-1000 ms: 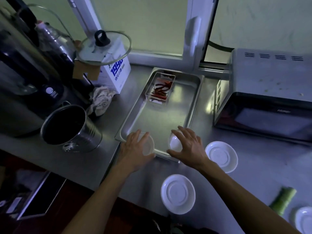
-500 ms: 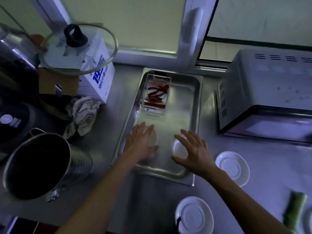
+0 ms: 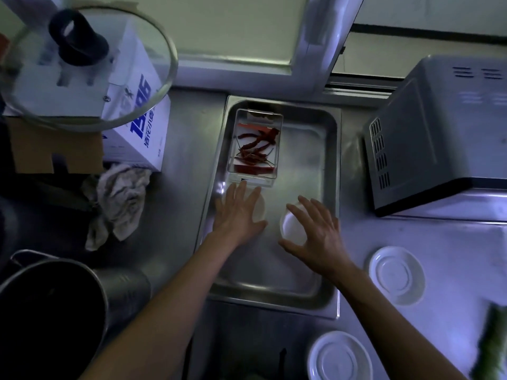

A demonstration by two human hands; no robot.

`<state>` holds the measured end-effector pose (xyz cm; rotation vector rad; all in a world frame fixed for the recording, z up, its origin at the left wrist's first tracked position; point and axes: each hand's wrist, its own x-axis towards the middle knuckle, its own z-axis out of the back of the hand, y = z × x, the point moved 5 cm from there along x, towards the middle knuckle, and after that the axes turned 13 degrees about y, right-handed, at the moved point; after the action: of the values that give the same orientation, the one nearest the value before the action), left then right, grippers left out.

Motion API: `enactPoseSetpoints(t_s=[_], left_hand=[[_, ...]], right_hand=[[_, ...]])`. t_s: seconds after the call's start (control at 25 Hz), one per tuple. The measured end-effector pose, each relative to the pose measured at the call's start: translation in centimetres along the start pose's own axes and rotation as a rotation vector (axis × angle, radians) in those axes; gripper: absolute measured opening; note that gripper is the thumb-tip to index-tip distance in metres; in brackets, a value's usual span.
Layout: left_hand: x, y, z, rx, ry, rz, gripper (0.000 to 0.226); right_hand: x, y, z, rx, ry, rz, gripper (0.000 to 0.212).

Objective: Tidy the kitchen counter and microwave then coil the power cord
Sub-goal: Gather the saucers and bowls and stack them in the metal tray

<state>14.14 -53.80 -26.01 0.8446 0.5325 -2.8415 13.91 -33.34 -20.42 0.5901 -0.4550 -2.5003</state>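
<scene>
Two small white bowls are inside the steel tray (image 3: 304,160) on the counter. My left hand (image 3: 237,215) lies over the left bowl (image 3: 260,208) and grips it from above, with most of the bowl hidden. My right hand (image 3: 317,231) holds the right bowl (image 3: 290,226) with spread fingers and thumb around its rim. At the tray's far end, just beyond my left fingertips, stands a clear box of dried red chillies (image 3: 255,149). The microwave (image 3: 439,133) stands to the right of the tray. No power cord is in view.
Two white saucers (image 3: 396,275) (image 3: 340,357) lie on the counter at the right, and a green vegetable (image 3: 491,346) at the right edge. On the left are a steel pot (image 3: 55,311), a crumpled rag (image 3: 118,198), a white box (image 3: 140,133) and a glass lid (image 3: 85,67).
Both hands have carried the bowls from the tray's near edge further in, towards the chilli box. The view has moved forward and closer over the tray.
</scene>
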Motion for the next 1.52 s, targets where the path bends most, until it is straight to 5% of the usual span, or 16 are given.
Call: enactPoseSetpoints(t_s=[0.48, 0.8, 1.52], left_hand=[[-1.8, 0.0, 0.8, 0.076, -0.11, -0.048, 0.077], [-8.6, 3.5, 3.2, -0.128, -0.328, -0.008, 0.05], [-10.3, 7.4, 1.8, -0.242, -0.372, 0.002, 0.032]], right_hand=[[2.5, -0.5, -0.9, 0.007, 0.067, -0.01, 0.085], [5.3, 5.3, 0.0, -0.09, 0.051, 0.16, 0.085], [12.2, 8.5, -7.7, -0.232, 0.106, 0.145, 0.086]])
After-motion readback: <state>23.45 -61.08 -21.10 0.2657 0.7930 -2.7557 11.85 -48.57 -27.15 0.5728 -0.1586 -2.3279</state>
